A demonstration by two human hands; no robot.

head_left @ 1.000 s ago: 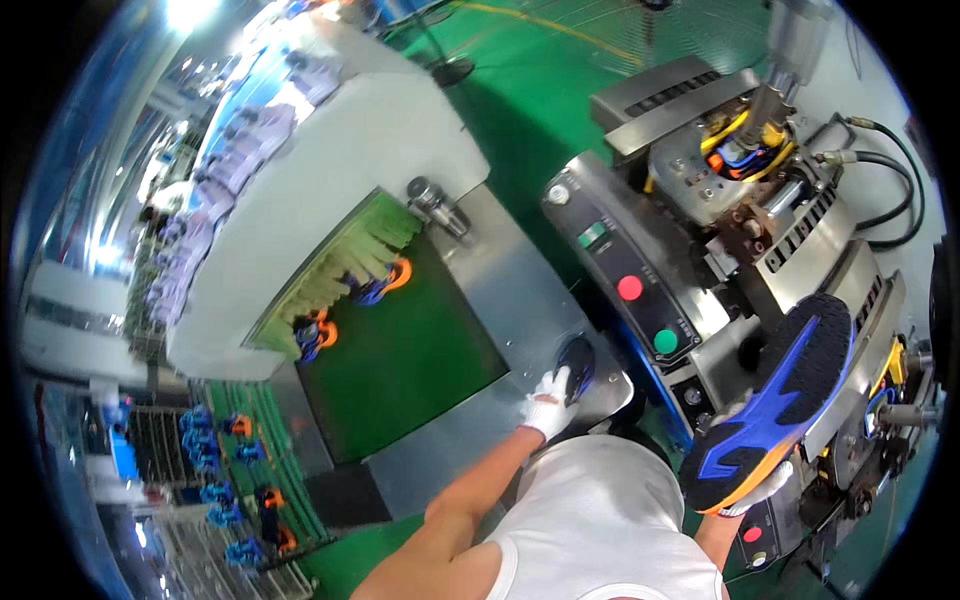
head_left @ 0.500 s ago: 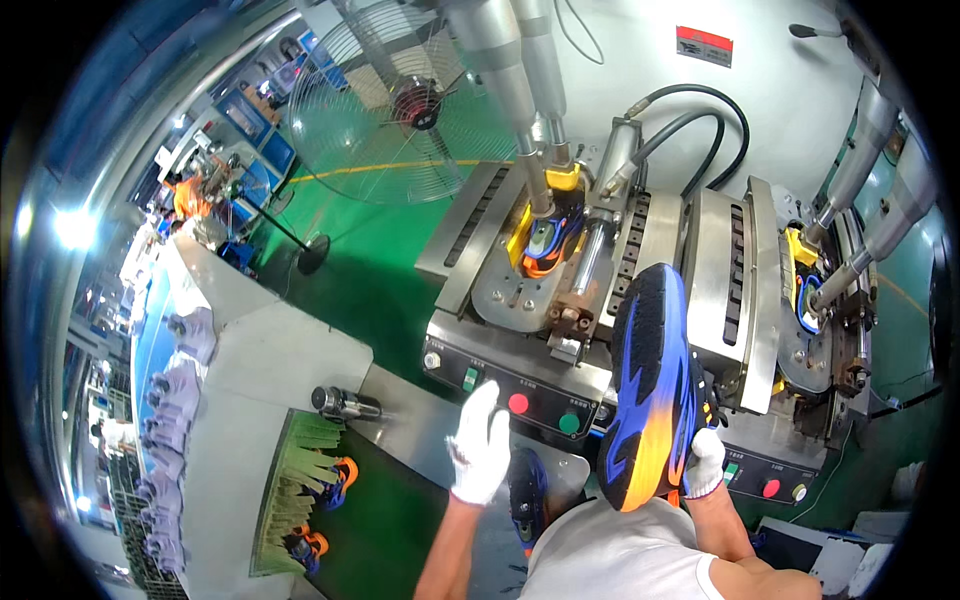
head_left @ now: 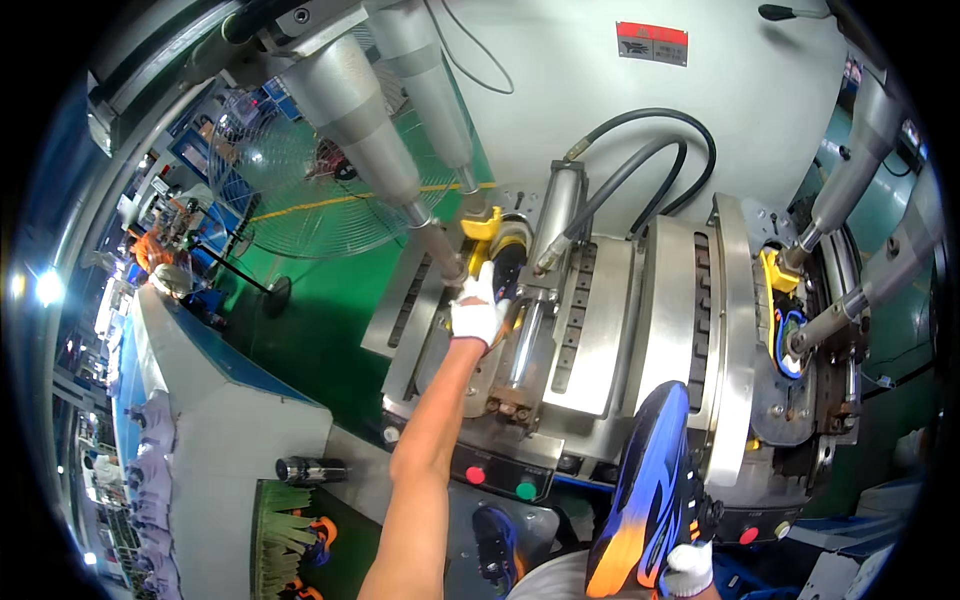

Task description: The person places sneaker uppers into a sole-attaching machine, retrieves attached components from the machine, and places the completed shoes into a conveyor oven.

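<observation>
My left hand (head_left: 478,314), in a white glove, reaches into the left station of the pressing machine (head_left: 600,330). Its fingers are at a dark sneaker (head_left: 508,268) there and appear closed on the shoe's near end; the hand hides part of it. My right hand (head_left: 690,568), gloved too, holds another sneaker (head_left: 640,500) upright at the lower right, its blue, orange and black sole side showing. A third dark sneaker (head_left: 493,540) lies on the grey surface below the control panel. In the machine's right station, a blue-edged shoe (head_left: 790,340) sits beneath metal press rods.
Yellow pads (head_left: 482,224) and thick press cylinders (head_left: 350,115) surround the left station. Red (head_left: 475,475) and green (head_left: 526,490) buttons line the front panel. A dark flask (head_left: 310,470) lies on the left ledge, near a green-fringed opening (head_left: 280,540) with orange-trimmed shoes. A fan (head_left: 310,180) stands behind.
My left hand has moved from above the control panel forward to the shoe in the left station. The sneaker in my right hand sits lower in view. The view has shifted.
</observation>
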